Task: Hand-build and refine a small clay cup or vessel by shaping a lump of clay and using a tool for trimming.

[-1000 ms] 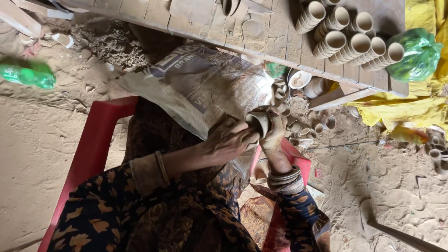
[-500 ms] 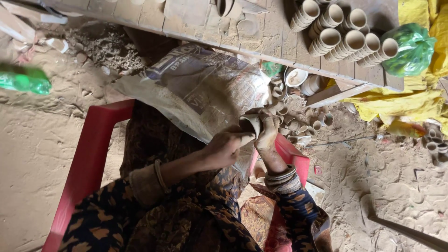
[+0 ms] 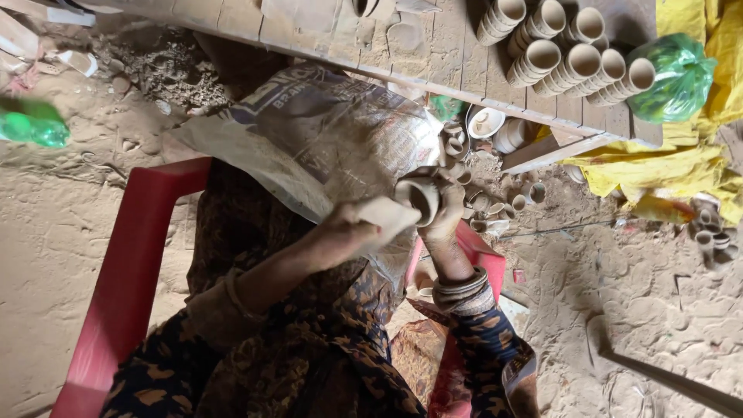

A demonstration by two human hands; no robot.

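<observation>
A small unfired clay cup [image 3: 418, 197] lies on its side in my right hand [image 3: 447, 213], its mouth facing me. My right wrist carries several bangles. My left hand [image 3: 337, 236] is just left of the cup, blurred by motion. It grips a pale beige pad or cloth [image 3: 387, 215] whose tip touches the cup's rim. Both hands are above my lap, over a printed plastic sack [image 3: 325, 131].
I sit on a red plastic chair [image 3: 131, 263] on sandy ground. Rows of clay cups [image 3: 557, 46] lie on a wooden board ahead, and loose small cups [image 3: 495, 201] lie below it. A green bag [image 3: 669, 73], yellow cloth [image 3: 658, 166] and green bottle [image 3: 31, 124] lie around.
My left hand has slid a little to the left, away from the cup, with the beige pad in it. The right hand keeps hold of the cup.
</observation>
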